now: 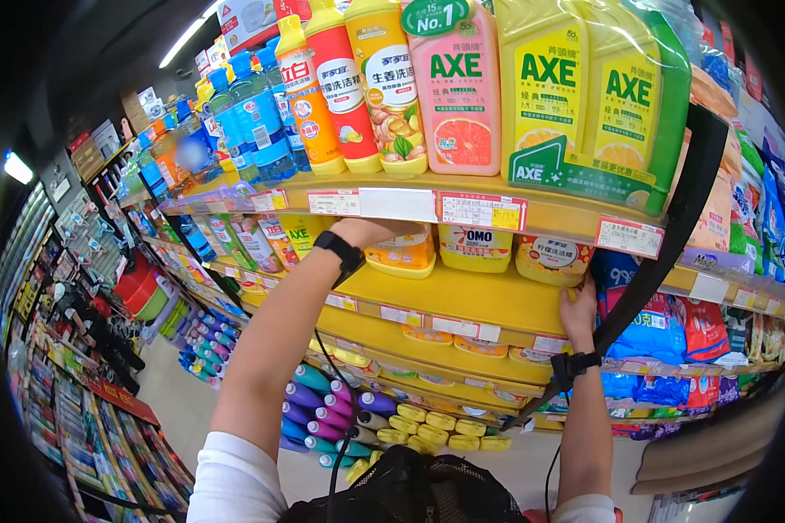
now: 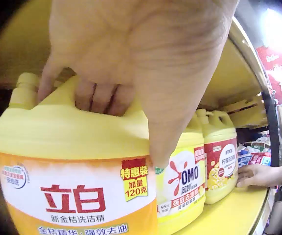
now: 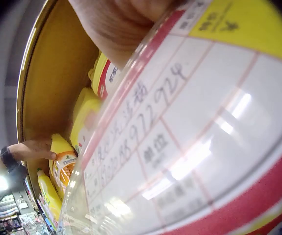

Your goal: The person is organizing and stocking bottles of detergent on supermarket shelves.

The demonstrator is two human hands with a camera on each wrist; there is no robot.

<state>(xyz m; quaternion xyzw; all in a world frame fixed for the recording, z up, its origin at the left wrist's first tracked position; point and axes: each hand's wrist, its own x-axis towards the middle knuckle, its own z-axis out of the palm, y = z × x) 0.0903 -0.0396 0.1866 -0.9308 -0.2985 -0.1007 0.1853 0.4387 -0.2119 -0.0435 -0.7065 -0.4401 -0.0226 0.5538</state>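
Note:
On the second shelf, the left hand (image 1: 371, 232) reaches in under the upper board. In the left wrist view that hand (image 2: 126, 63) has its fingers curled round the handle of a yellow jug (image 2: 72, 132) with an orange label. Beside the jug stand an OMO jug (image 2: 182, 183) and a jug with a red label (image 2: 221, 159). The right hand (image 1: 577, 307) is at the right side of the red-label jug (image 1: 553, 260), fingers partly hidden. A price tag (image 3: 180, 132) covers much of the right wrist view, with part of the right hand (image 3: 124, 24) above it.
Large AXE bottles (image 1: 455, 96) and other detergents fill the upper shelf, whose edge (image 1: 392, 202) overhangs the hands. A black post (image 1: 663, 235) stands right of the right hand. Bottles (image 1: 323, 410) stand on the floor below; a person (image 1: 96, 327) is at the far left.

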